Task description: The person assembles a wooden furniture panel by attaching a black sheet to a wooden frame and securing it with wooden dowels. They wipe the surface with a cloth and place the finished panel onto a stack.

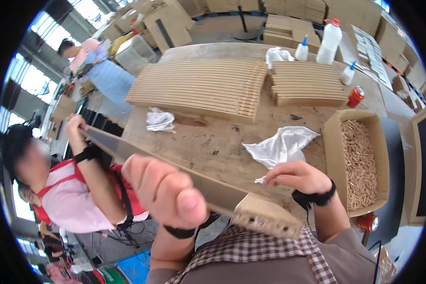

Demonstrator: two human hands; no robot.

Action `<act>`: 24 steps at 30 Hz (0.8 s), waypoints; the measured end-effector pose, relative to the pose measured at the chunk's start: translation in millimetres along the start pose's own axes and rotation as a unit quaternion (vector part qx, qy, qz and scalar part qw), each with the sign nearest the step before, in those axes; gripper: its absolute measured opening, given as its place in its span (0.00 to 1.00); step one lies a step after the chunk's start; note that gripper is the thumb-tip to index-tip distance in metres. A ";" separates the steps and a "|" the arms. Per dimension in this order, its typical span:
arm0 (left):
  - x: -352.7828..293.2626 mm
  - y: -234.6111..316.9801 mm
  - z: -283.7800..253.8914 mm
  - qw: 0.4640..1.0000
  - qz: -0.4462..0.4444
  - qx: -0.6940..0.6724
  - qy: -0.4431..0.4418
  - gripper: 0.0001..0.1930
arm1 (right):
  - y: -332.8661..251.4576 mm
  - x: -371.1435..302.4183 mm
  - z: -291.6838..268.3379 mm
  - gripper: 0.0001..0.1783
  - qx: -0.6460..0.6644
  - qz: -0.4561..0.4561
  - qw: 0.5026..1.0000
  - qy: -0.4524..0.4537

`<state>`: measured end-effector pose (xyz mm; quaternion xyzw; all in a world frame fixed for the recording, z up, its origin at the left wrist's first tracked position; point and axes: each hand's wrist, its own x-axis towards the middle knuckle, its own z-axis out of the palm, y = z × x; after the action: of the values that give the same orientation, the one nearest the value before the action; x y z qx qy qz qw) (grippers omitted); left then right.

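A long, narrow wooden board slants from the left down to my apron. Its near end is a thick block whose end face shows small holes. My left hand is closed in a fist in front of the board, close to the camera. What it holds, if anything, is hidden. Over the table, my right hand has its fingers bent together at the lower corner of a crumpled white cloth, which it seems to pinch. A co-worker's hand is at the board's far end.
Grooved board strips lie in a large stack and a smaller stack on the table. A carton of wooden dowels stands at the right. Glue bottles, a white jug and a red can stand behind. A co-worker is at the left.
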<state>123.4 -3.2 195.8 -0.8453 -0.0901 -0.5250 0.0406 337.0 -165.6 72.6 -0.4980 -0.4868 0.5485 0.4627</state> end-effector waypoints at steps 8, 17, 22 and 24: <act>-2.1 3.6 -1.1 0.999 -0.015 -0.001 0.049 0.16 | -94.4 -4.4 59.5 0.38 -0.177 -0.438 0.880 0.042; -9.0 9.4 -9.6 0.997 -0.007 -0.008 0.077 0.17 | -81.3 -4.6 46.1 0.34 -0.033 -0.352 0.934 0.041; -17.7 8.2 -10.9 0.994 -0.017 0.006 0.103 0.17 | 94.3 108.9 -49.8 0.27 0.615 0.112 0.772 0.115; -13.6 7.1 -5.5 0.995 0.000 -0.010 0.102 0.17 | 140.5 137.7 -53.0 0.31 0.622 0.193 0.732 0.200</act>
<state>114.0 -12.5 186.2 -0.7875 -0.0802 -0.6096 0.0411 376.1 -38.8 -81.9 -0.2802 0.1736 0.6943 0.6398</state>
